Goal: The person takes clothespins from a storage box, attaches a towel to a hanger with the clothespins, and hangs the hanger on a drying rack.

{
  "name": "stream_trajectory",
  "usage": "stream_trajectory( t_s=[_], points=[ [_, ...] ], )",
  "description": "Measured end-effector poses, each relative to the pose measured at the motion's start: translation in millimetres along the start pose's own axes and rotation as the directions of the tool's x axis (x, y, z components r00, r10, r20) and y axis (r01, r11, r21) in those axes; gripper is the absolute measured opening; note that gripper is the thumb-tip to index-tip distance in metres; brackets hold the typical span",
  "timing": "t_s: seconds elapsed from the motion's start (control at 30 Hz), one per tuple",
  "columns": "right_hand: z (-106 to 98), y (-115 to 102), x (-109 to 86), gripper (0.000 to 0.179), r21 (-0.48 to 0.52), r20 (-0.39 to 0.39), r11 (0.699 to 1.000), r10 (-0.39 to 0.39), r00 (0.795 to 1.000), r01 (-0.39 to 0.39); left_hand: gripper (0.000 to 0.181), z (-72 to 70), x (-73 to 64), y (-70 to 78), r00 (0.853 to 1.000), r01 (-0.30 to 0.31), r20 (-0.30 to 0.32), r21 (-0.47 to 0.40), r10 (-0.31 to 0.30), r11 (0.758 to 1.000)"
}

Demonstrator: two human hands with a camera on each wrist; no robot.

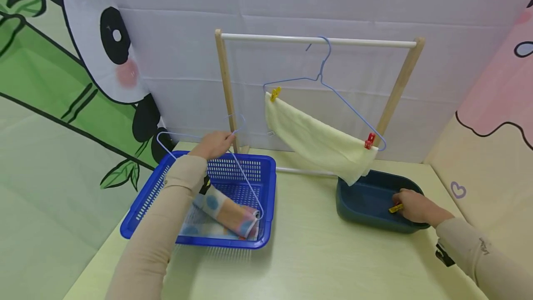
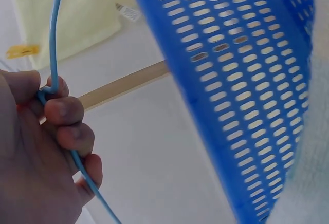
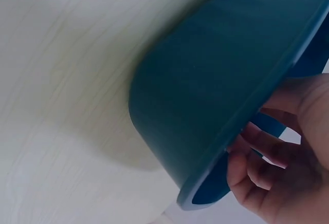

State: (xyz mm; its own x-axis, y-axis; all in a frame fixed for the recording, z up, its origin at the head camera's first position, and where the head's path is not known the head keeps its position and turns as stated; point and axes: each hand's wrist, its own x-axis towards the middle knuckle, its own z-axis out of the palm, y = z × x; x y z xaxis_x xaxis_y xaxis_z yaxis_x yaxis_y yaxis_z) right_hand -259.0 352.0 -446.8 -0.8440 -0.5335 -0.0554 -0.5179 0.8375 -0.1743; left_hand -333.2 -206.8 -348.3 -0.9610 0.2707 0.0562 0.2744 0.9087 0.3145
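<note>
Here's the bare hanger [image 2: 53,39] above the blue basket [image 1: 272,193], the left hand [image 1: 215,145] curled tight on its wire, while the right hand [image 1: 412,205] pinches a yellow clip [image 1: 395,208] inside the dark bin [image 1: 366,223]; patterned cloth [image 1: 226,212] lies unhung in the basket, yellow cloth [image 1: 320,133] already up, clipped at both ends beneath the rail [image 1: 266,38].

Laundry basket [image 1: 220,244] left, cloth [image 1: 229,212] inside; tub [image 1: 370,225] right; behind both, drying rack [image 1: 270,38] bearing 1 clothes hanger [image 1: 321,76].
</note>
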Motion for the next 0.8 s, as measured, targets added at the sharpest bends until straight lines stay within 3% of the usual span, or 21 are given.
stream_trajectory(
  t_s=[0.47,0.8],
  points=[
    [12,6,2.9,0.014,-0.001,0.005,1.000,-0.018,1.000,0.018,0.041,-35.8,-6.9,13.1,0.989,0.024,-0.141,-0.089,-0.036,0.996],
    [16,9,3.1,0.009,0.012,0.019,1.000,-0.028,0.999,0.028,0.042,-55.0,-15.4,22.3,0.950,0.038,-0.296,-0.203,-0.098,0.979]
  ],
)
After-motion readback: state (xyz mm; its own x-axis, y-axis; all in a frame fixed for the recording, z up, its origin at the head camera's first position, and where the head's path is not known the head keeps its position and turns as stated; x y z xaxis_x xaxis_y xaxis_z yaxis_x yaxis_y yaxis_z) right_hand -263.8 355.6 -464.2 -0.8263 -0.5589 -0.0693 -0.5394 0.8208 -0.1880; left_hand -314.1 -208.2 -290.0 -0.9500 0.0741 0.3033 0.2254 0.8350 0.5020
